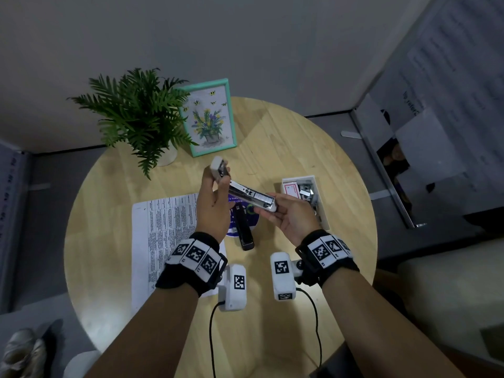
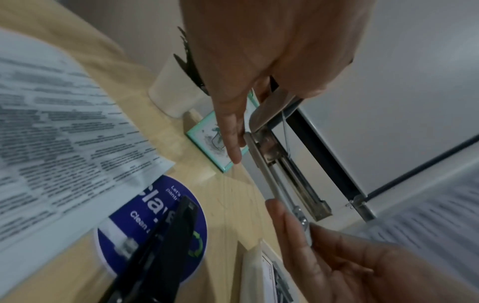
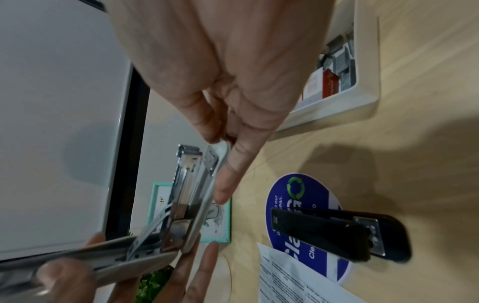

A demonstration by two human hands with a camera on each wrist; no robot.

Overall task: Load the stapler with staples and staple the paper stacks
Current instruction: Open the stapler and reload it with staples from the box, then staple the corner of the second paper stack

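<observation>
A white and silver stapler (image 1: 251, 196) is held up above the table, swung open so its metal magazine (image 3: 184, 184) is bare. My left hand (image 1: 215, 197) grips the raised white cover end, thumb and fingers curled round it. My right hand (image 1: 289, 216) pinches the other end, the base tip, between thumb and fingers (image 3: 225, 184). In the left wrist view the open stapler (image 2: 279, 174) spans both hands. A printed paper stack (image 1: 163, 227) lies at the left. A white tray (image 1: 324, 214) at the right holds loose staple strips and a red and white staple box (image 1: 290, 190).
A black stapler (image 1: 244, 230) lies shut on a round blue sticker (image 1: 253, 214) under my hands. A potted fern (image 1: 136, 113) and a teal picture frame (image 1: 210, 118) stand at the back of the round wooden table (image 1: 300, 148). Cables trail from the wrist cameras at the front.
</observation>
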